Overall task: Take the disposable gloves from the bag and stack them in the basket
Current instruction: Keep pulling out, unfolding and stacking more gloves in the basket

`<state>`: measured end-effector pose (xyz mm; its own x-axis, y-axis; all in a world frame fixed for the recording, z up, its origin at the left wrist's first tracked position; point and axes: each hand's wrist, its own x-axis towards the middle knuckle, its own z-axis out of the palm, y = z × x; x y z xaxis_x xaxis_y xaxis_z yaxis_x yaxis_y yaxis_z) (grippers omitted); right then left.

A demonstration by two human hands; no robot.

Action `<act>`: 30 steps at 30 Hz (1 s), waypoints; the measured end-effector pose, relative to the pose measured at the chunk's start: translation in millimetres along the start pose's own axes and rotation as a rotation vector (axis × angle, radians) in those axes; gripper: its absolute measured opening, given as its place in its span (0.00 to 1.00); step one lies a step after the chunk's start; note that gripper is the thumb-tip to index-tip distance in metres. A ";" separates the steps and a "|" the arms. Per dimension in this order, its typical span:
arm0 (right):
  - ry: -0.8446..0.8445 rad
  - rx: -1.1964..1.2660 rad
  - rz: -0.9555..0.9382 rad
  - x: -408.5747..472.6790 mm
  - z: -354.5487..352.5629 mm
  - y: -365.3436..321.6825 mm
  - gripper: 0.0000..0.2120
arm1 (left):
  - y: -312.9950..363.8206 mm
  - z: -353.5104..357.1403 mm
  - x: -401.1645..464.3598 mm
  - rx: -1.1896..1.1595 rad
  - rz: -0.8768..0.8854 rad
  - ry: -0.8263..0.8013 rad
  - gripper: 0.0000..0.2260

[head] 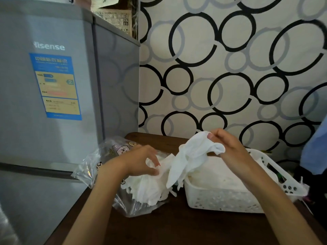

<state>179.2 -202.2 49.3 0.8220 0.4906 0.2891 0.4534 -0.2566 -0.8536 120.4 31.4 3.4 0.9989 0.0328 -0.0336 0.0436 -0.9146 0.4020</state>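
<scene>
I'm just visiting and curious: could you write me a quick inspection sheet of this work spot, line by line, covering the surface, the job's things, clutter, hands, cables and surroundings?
Surface: dark brown wooden table.
Job's things: clear printed plastic bag lying at the left with white gloves spilling from its mouth; white perforated basket at the right, already holding a white stack.
Clutter: nothing seen on the table; some dark items behind the basket, too unclear to name.
Hands: left hand pinches gloves at the bag's mouth; right hand holds a lifted glove beside the basket.
Cables: nothing seen.
Surroundings: grey fridge at the left; wall with black and grey circles behind.
</scene>
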 end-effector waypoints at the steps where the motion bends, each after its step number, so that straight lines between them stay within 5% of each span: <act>1: 0.015 0.090 0.035 2.9 -2.8 1.8 0.10 | 2.0 0.2 -0.6 0.025 -0.013 -0.003 0.11; 6: 0.010 0.521 0.225 12.0 -23.5 7.0 0.11 | 4.6 -4.8 -5.8 0.072 0.006 -0.039 0.11; 10: -0.210 0.668 0.297 8.9 -27.3 17.4 0.15 | 32.8 -13.9 -4.5 -0.333 0.164 0.261 0.16; 13: -0.316 0.714 0.273 7.7 -26.0 18.2 0.14 | 59.4 -10.9 -4.9 -0.568 0.252 0.218 0.27; 16: -0.336 0.716 0.253 7.4 -30.0 19.4 0.13 | 69.8 2.0 0.4 -0.585 0.249 0.259 0.18; 19: -0.238 0.599 0.229 8.2 -40.8 21.4 0.14 | 75.1 5.6 3.8 -0.646 0.205 0.413 0.09; 22: -0.042 0.351 0.167 17.3 -54.6 20.3 0.28 | 79.4 5.4 4.0 -0.656 0.192 0.394 0.10; 26: -0.309 -0.046 -0.007 5.8 -45.5 15.0 0.50 | 91.2 4.1 0.7 -0.597 0.243 0.339 0.09; 28: -0.339 -0.243 -0.048 1.0 -32.7 18.1 0.49 | 92.7 2.4 -0.3 -0.625 0.249 0.322 0.10; 30: -0.223 -0.240 -0.062 3.6 -27.2 22.6 0.36 | 91.1 0.4 -0.8 -0.699 0.217 0.300 0.12</act>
<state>201.8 -228.9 42.9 0.7067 0.6749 0.2124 0.5901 -0.3965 -0.7033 123.6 -52.0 39.7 0.9441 0.0806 0.3197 -0.2515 -0.4512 0.8563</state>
